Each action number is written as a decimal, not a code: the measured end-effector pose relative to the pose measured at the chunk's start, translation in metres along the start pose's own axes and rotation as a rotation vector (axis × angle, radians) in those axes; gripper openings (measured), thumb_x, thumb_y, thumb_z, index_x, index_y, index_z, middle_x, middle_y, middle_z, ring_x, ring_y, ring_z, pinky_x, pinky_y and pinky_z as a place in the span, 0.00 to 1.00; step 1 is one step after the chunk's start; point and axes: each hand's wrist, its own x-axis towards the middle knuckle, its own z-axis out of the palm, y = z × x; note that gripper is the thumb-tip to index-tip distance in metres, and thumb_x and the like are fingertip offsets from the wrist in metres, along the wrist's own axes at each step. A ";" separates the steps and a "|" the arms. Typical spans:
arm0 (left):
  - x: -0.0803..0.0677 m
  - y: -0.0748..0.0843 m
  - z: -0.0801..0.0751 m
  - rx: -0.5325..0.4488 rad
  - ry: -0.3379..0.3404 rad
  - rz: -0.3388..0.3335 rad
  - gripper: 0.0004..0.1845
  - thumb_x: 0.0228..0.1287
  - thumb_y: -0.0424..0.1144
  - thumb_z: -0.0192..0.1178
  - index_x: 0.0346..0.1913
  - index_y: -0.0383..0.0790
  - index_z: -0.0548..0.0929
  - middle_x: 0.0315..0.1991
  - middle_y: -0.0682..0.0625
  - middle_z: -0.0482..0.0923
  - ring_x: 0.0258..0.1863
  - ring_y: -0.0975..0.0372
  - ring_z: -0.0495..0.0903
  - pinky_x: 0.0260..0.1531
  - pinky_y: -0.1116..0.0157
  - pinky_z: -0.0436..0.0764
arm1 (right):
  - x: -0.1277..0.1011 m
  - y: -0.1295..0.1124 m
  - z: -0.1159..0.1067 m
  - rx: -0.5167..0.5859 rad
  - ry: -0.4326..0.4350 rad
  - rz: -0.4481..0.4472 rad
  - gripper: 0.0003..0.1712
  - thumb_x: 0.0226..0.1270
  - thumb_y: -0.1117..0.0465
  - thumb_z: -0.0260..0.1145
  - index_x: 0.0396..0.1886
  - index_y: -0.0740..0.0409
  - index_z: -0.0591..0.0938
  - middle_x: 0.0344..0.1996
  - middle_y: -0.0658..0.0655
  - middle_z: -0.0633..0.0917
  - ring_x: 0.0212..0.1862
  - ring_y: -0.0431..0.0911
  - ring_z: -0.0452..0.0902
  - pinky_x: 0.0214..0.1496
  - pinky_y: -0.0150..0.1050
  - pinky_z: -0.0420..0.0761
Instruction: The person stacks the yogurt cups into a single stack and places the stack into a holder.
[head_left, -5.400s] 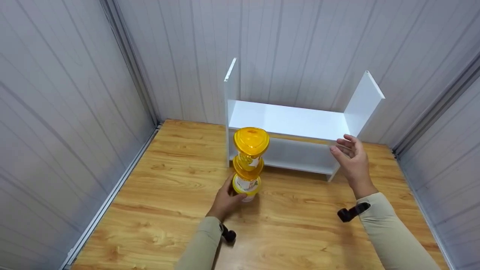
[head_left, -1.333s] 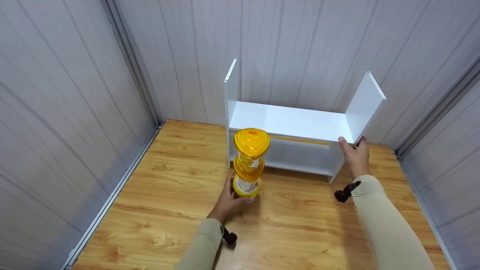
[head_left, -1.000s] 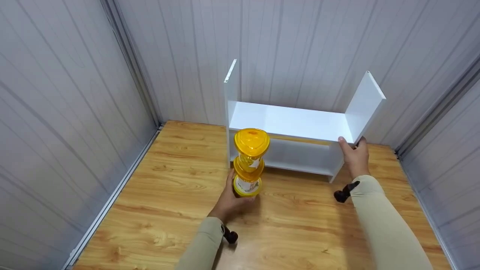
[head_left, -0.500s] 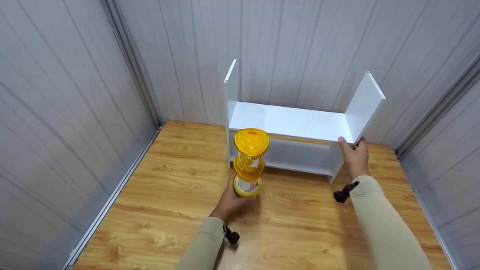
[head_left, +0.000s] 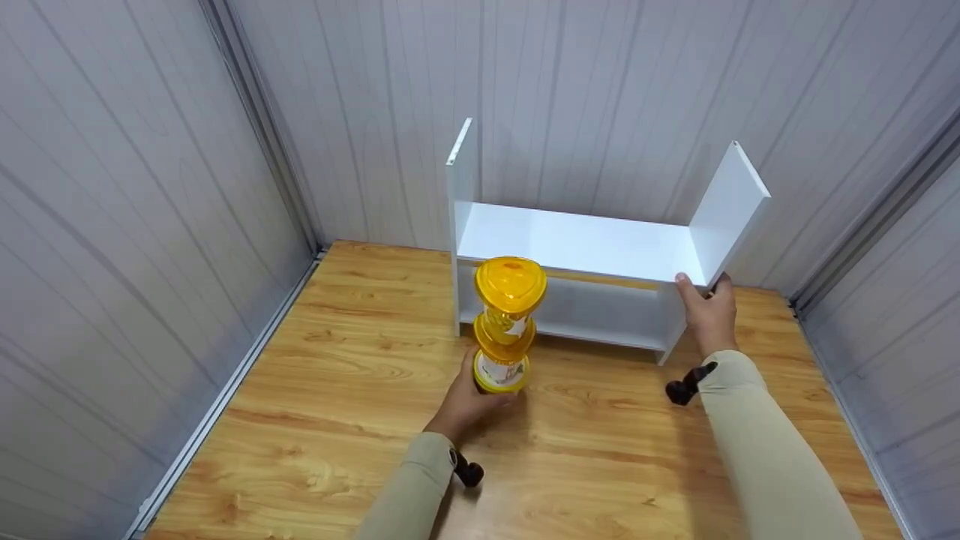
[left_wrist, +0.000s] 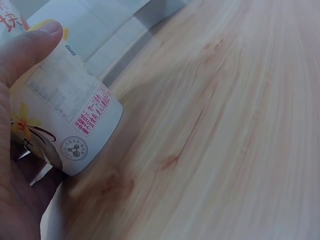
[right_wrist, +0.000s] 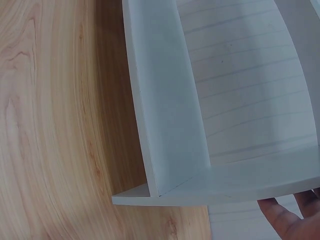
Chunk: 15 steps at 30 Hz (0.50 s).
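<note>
In the head view my left hand (head_left: 461,401) grips a white tub (head_left: 501,373) with a yellow rim, the lowest part of an upright stack. Above it rises a translucent yellow plastic container (head_left: 511,289) with a wide rounded top. Up close, the left wrist view shows the printed tub (left_wrist: 75,110) under my thumb, its base near the wood-patterned surface; whether they touch, I cannot tell. My right hand (head_left: 711,315) grips a white shelf (head_left: 585,240) by its right side panel, thumb at the middle board's front corner and the other fingers mostly hidden behind the panel.
The shelf stands before the panelled back wall (head_left: 360,150), just behind the yellow stack. Side walls rise left (head_left: 112,225) and right (head_left: 885,322) of the wood-patterned surface (head_left: 330,420). Each wrist carries a small black camera.
My right hand was off the shelf 5.4 seconds ago and now grips its side panel. In the last half second my left hand has shifted the yellow stack slightly right.
</note>
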 end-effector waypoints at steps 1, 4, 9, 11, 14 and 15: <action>0.000 0.001 0.001 0.001 0.001 -0.007 0.58 0.49 0.36 0.80 0.77 0.58 0.53 0.68 0.54 0.70 0.69 0.55 0.68 0.72 0.47 0.62 | 0.000 0.000 0.000 -0.001 0.000 0.002 0.56 0.69 0.34 0.60 0.83 0.53 0.43 0.80 0.61 0.52 0.78 0.55 0.51 0.78 0.52 0.57; 0.001 0.001 0.004 0.002 -0.006 -0.001 0.58 0.50 0.36 0.80 0.78 0.57 0.52 0.69 0.52 0.69 0.69 0.53 0.68 0.72 0.46 0.62 | 0.000 -0.001 0.000 -0.006 -0.002 0.016 0.57 0.69 0.33 0.60 0.83 0.53 0.43 0.80 0.61 0.51 0.79 0.55 0.50 0.78 0.53 0.57; 0.006 0.002 0.010 0.015 -0.008 0.011 0.59 0.48 0.39 0.81 0.78 0.60 0.52 0.67 0.52 0.71 0.66 0.55 0.70 0.70 0.48 0.66 | -0.001 -0.002 0.000 -0.011 -0.004 0.041 0.58 0.68 0.32 0.60 0.83 0.51 0.42 0.81 0.61 0.50 0.79 0.56 0.49 0.78 0.54 0.56; 0.007 0.004 0.011 0.012 -0.006 0.008 0.59 0.47 0.40 0.81 0.78 0.61 0.52 0.66 0.53 0.71 0.66 0.55 0.70 0.70 0.48 0.66 | -0.001 -0.002 0.001 -0.014 -0.004 0.046 0.58 0.68 0.32 0.60 0.83 0.51 0.42 0.81 0.60 0.50 0.79 0.56 0.49 0.78 0.54 0.55; 0.010 0.006 0.013 -0.004 -0.008 0.006 0.59 0.47 0.43 0.82 0.78 0.60 0.53 0.67 0.53 0.71 0.66 0.55 0.71 0.70 0.49 0.66 | 0.000 -0.002 0.002 -0.015 -0.003 0.052 0.58 0.68 0.31 0.59 0.83 0.50 0.41 0.81 0.60 0.49 0.79 0.55 0.48 0.78 0.53 0.55; 0.011 0.008 0.013 -0.013 -0.010 0.006 0.59 0.47 0.43 0.82 0.78 0.60 0.53 0.67 0.53 0.71 0.66 0.55 0.70 0.70 0.49 0.66 | 0.000 -0.002 0.002 -0.012 -0.002 0.052 0.58 0.68 0.31 0.60 0.83 0.50 0.41 0.81 0.60 0.49 0.79 0.55 0.48 0.78 0.54 0.55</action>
